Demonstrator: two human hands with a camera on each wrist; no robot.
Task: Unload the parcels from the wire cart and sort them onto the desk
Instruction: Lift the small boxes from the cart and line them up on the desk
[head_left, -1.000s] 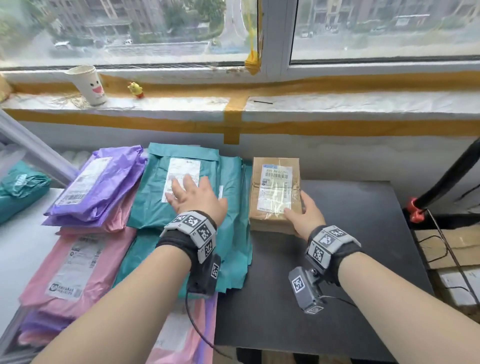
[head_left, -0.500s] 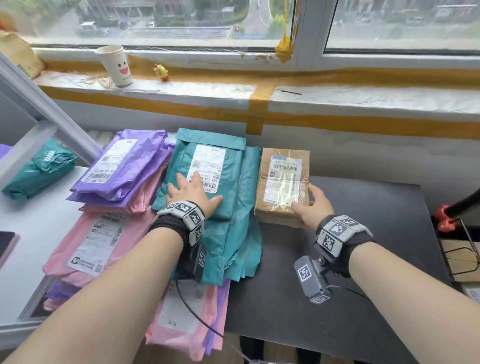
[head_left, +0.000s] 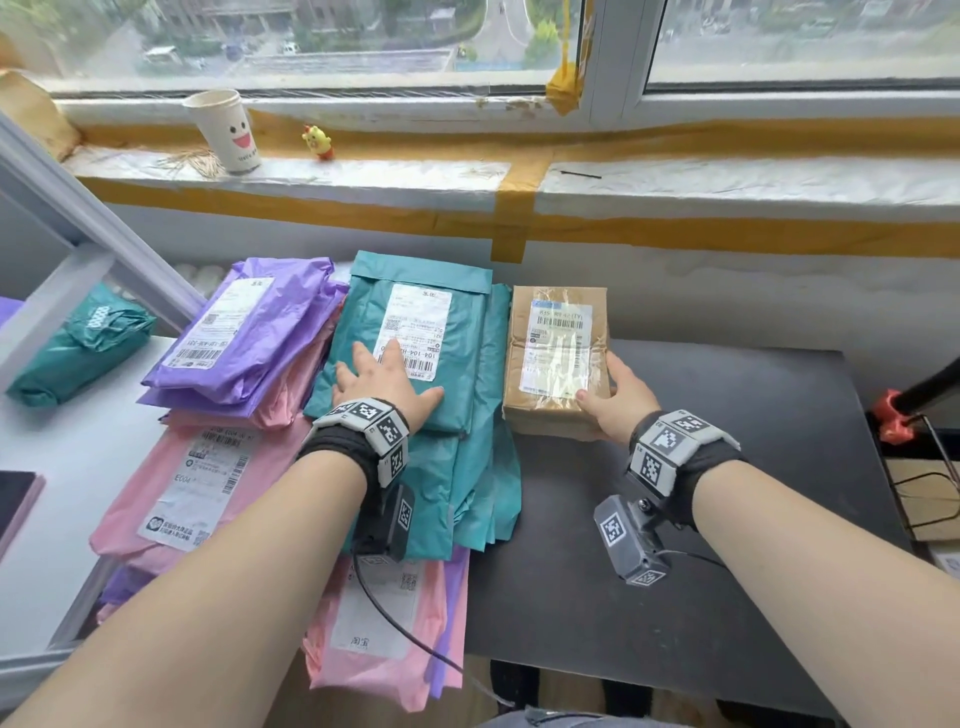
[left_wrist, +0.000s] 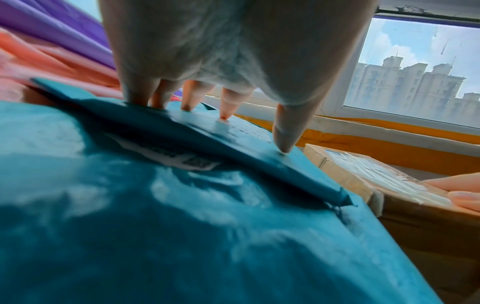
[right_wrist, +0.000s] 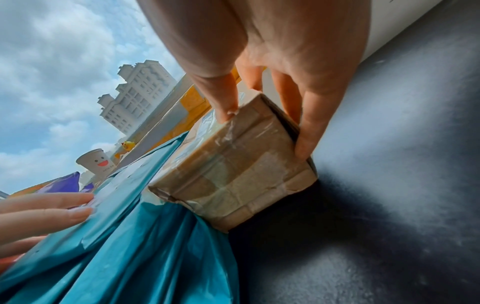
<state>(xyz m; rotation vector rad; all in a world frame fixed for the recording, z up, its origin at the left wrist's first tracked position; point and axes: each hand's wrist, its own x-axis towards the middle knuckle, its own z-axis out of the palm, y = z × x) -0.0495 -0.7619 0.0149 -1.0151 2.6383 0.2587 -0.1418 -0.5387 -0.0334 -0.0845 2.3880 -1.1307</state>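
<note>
1. The right hand (head_left: 613, 402) grips the near right corner of the brown box (head_left: 558, 358), thumb on its taped top, fingers (right_wrist: 309, 123) down its right side.
2. The box rests on the black desk (head_left: 701, 519), its left edge touching the teal mailers (head_left: 447, 395) just left of the grip.
3. The left hand (head_left: 384, 382) lies flat with straight fingers pressing the top teal mailer (left_wrist: 233, 144), holding nothing.
4. Risk: the grip takes only one corner, so a lift would likely tip the box's far end down and twist it loose on the slick tape.
5. Risk: nudging the box leftward could ruck the teal stack, whose lower bags already overhang the desk's near edge beneath the left wrist, along with the pink mailers (head_left: 384, 623).
</note>
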